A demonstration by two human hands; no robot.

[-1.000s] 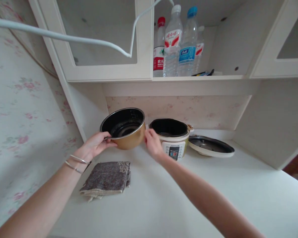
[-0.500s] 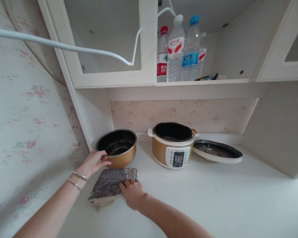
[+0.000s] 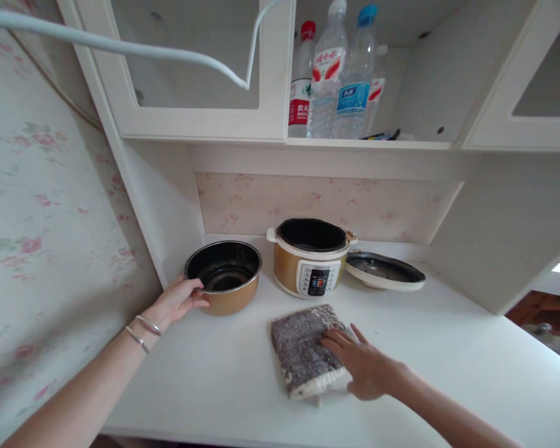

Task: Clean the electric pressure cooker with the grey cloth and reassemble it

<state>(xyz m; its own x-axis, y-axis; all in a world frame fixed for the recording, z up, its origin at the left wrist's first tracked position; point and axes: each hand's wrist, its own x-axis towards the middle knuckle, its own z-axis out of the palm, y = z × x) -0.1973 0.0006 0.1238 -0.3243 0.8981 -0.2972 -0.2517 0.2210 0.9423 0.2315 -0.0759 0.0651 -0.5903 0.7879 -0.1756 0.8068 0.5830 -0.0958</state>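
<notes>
My left hand (image 3: 183,297) grips the near left rim of a gold inner pot (image 3: 233,300) with a black inside, thumb over the edge and fingers against the outer wall. The pot stands on the white counter. My right hand (image 3: 361,361) lies with spread fingers on the right part of a folded grey-brown patterned cloth (image 3: 303,348). Behind the cloth is a gold and white electric cooker (image 3: 287,267), its top uncovered and its control panel facing me. The cooker's lid (image 3: 387,274) rests upside down to its right.
A white counter (image 3: 205,379) carries everything. Overhead, a cabinet shelf (image 3: 378,144) holds several plastic bottles (image 3: 352,93). A white cable (image 3: 168,56) hangs across the upper left. Floral wallpaper (image 3: 42,249) covers the left wall, and a side panel (image 3: 513,230) bounds the right.
My right hand has moved the cloth rightward from in front of the pot to in front of the cooker, and its fingers have spread. My left hand stays on the pot's rim.
</notes>
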